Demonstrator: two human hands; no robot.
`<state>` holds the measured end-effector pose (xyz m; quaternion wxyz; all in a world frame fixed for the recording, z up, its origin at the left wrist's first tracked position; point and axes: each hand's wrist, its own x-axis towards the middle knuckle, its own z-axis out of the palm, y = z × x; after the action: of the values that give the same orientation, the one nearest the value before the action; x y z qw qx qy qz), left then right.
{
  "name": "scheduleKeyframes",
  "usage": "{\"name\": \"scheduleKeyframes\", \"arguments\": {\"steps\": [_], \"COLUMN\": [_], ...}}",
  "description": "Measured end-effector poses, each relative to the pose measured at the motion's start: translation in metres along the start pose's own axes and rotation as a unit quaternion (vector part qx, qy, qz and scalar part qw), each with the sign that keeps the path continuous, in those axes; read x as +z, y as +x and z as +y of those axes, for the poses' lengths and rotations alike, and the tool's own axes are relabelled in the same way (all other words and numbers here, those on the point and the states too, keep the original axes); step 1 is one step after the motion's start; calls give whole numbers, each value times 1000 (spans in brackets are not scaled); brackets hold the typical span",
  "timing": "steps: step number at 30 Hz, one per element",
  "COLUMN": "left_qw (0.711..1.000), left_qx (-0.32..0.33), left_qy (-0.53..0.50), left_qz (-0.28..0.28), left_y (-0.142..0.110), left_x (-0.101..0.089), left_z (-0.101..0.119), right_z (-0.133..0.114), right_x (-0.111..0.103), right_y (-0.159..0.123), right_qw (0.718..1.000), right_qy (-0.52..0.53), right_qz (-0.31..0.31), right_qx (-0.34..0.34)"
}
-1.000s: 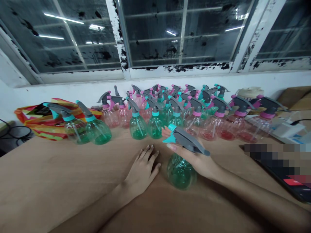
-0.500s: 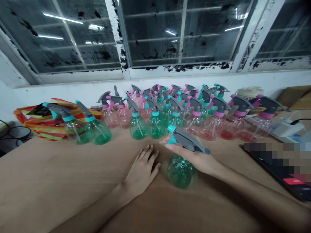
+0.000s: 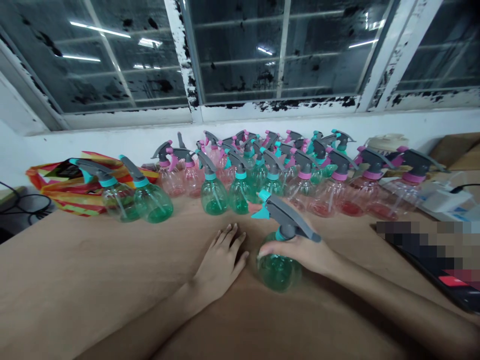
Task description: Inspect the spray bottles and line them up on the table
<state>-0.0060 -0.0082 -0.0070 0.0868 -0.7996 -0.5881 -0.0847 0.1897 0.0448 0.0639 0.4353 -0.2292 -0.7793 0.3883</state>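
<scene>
A green see-through spray bottle (image 3: 279, 272) with a grey and turquoise trigger head stands near the middle of the table, its nozzle pointing left. My right hand (image 3: 303, 250) is wrapped round its upper body just under the head, thumb across the near side; most of the other fingers are hidden behind the bottle. To the left, my left hand (image 3: 223, 260) lies flat on the wooden table (image 3: 112, 270), fingers stretched out, a little apart from the bottle and holding nothing.
Behind my hands stand several green spray bottles (image 3: 213, 195) and pink spray bottles (image 3: 326, 197) along the wall. A striped bag (image 3: 67, 195) lies at the far left. On the right are a phone-like dark device (image 3: 423, 272), a white plug (image 3: 442, 197) and a cardboard box (image 3: 459, 150).
My right hand has slid down from the trigger head to the bottle's upper body. The bottle stays in nearly the same spot, and my left hand rests as before.
</scene>
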Motion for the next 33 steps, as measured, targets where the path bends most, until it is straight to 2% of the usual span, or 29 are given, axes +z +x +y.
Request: {"name": "scheduleKeyframes", "arguments": {"steps": [3, 7, 10, 15, 19, 26, 30, 33], "left_qw": [1000, 1000, 999, 999, 998, 999, 998, 997], "left_qx": [3, 7, 2, 23, 13, -12, -26, -31], "left_qy": [3, 9, 16, 18, 15, -10, -34, -39], "left_qz": [-5, 5, 29, 45, 52, 49, 54, 57], "left_y": [0, -1, 0, 2, 4, 4, 1, -2], "left_x": [-1, 4, 9, 12, 11, 7, 9, 11], "left_z": [0, -2, -4, -6, -5, 3, 6, 9], "right_z": [5, 7, 8, 5, -8, -32, -43, -59], "right_x": [2, 5, 7, 2, -10, -18, -15, -4], "right_y": [-3, -7, -9, -14, -23, -35, -22, 7], "right_qw": [999, 996, 993, 989, 988, 977, 975, 983], "right_qy": [29, -11, -30, -60, -93, -189, -206, -154], "right_qz": [23, 77, 111, 132, 116, 16, 51, 100], "right_qx": [-27, -39, -23, 22, 31, 98, 73, 18]}}
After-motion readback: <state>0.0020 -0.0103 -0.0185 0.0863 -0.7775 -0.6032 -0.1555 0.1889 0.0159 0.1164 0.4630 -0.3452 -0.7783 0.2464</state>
